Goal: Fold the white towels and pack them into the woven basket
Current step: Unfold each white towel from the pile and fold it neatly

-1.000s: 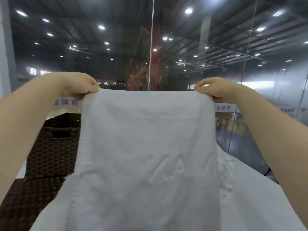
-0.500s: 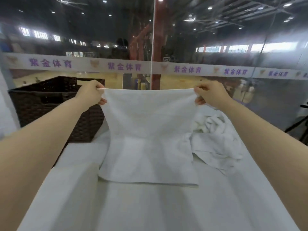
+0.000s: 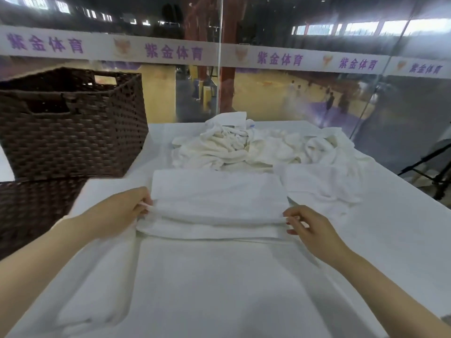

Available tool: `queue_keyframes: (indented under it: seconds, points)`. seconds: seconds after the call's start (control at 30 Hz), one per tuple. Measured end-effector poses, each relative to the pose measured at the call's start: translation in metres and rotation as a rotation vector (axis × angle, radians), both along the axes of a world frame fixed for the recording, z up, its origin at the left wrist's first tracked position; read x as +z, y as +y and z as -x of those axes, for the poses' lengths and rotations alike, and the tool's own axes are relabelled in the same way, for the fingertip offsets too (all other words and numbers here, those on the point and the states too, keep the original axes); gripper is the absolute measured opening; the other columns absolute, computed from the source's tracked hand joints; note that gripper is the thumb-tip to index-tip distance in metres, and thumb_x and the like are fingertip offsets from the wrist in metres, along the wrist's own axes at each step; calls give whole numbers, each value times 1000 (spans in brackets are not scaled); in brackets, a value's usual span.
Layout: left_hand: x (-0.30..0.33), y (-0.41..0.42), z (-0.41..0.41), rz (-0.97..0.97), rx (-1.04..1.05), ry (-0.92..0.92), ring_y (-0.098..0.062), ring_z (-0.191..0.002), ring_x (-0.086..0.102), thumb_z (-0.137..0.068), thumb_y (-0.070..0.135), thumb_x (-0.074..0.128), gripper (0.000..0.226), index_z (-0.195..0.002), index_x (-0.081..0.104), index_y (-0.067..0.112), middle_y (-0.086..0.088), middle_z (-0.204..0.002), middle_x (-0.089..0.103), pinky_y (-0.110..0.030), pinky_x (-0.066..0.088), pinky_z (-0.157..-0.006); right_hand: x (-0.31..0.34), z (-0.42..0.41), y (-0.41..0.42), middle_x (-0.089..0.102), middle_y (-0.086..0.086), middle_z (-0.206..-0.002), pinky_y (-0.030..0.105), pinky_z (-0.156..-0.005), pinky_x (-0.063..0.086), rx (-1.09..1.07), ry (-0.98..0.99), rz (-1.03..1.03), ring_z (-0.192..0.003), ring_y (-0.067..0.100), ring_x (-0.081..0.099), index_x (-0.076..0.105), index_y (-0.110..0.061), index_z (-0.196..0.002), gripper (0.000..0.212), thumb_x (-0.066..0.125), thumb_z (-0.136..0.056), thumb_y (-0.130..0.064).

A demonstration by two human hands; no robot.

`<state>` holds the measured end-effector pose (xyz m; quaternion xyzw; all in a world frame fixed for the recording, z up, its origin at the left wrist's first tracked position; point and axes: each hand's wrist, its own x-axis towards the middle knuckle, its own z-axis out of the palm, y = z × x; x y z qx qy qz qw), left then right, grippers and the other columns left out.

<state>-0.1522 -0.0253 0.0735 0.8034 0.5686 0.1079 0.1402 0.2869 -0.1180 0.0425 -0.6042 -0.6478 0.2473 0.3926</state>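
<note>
Your left hand (image 3: 119, 213) and right hand (image 3: 310, 228) each pinch an end of the folded towel (image 3: 217, 201), the grip closed, basket (image 3: 73, 128) beyond your left grip.

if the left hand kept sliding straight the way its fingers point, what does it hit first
The left hand points right, across the table, pinching the folded towel at its left edge. It would push into that towel at once; the right hand holds the opposite end.

A sports hall; behind a glass wall (image 3: 305, 98) lie a wooden court floor (image 3: 263, 93) and sports banners (image 3: 170, 51).
</note>
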Motion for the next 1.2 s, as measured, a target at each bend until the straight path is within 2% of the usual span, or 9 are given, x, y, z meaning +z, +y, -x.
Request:
queue_keyframes:
  seconds: [0.27, 0.43, 0.53, 0.63, 0.77, 0.83, 0.93, 1.07, 1.2]
  points:
    - [-4, -17, -6, 25, -218, 440, -9, -70, 49, -94, 27, 48, 15, -87, 34, 31, 12, -92, 39, -25, 41, -67, -21, 1, -14, 56, -17, -97, 27, -75, 51, 12, -321, -92, -86, 6, 59, 54, -29, -96, 10, 46, -100, -24]
    - [2, -17, -26, 38, -204, 700, -9, -73, 45, -87, 31, 47, 8, -85, 40, 30, 13, -89, 43, -24, 35, -63, -23, 0, -21, 52, -15, -87, 31, -69, 46, 124, -551, -96, -82, 6, 49, 49, -29, -90, 17, 49, -94, -13]
    - [22, -1, -32, 265, -140, 537, -9, -78, 54, -90, 35, 48, 13, -79, 51, 28, 11, -86, 57, -27, 44, -76, -10, -2, -14, 59, -13, -82, 25, -69, 47, 107, -481, 39, -75, 4, 54, 57, -34, -86, 16, 54, -92, -18]
    - [25, 33, -32, 130, 50, 193, -14, -77, 59, -93, 31, 49, 16, -84, 56, 20, 3, -85, 63, -31, 47, -73, 11, -2, 11, 61, -9, -73, 17, -57, 39, -24, -246, 94, -56, 5, 49, 63, -28, -92, 10, 57, -93, -20]
    - [7, 76, -34, 143, 359, 80, -22, -74, 56, -96, 44, 47, 38, -103, 54, 7, -5, -84, 59, -30, 43, -62, 19, -3, 67, 59, -3, -103, 24, -75, 43, -235, -60, 221, -89, 15, 57, 53, -20, -110, 17, 55, -94, -22]
    - [-3, 92, -36, 276, 437, -108, -24, -65, 62, -95, 47, 50, 47, -97, 62, 2, -9, -74, 65, -28, 50, -63, 18, 0, 93, 54, -4, -94, 29, -79, 41, -274, -50, 343, -91, 18, 54, 49, -21, -101, 12, 56, -92, -24]
    - [-14, 106, -35, 282, 517, -268, -30, -71, 68, -92, 47, 55, 49, -84, 66, 0, -11, -71, 67, -33, 56, -73, 19, 6, 120, 36, -1, -69, 30, -60, 26, -301, -89, 386, -64, 17, 38, 35, -20, -69, 29, 56, -89, -22]
    - [-18, 114, -37, 293, 546, -392, -26, -62, 57, -93, 38, 58, 41, -70, 57, 5, -11, -66, 59, -28, 46, -63, 20, 7, 138, 37, 4, -66, 32, -57, 27, -354, -74, 369, -61, 20, 37, 36, -14, -66, 33, 54, -91, -27]
    - [-16, 121, -46, 261, 530, -445, -24, -81, 54, -97, 34, 51, 41, -117, 57, -1, -12, -98, 59, -28, 42, -68, 17, 8, 150, 48, 6, -82, 31, -71, 40, -373, 13, 354, -75, 24, 50, 52, -17, -82, 16, 57, -90, -31]
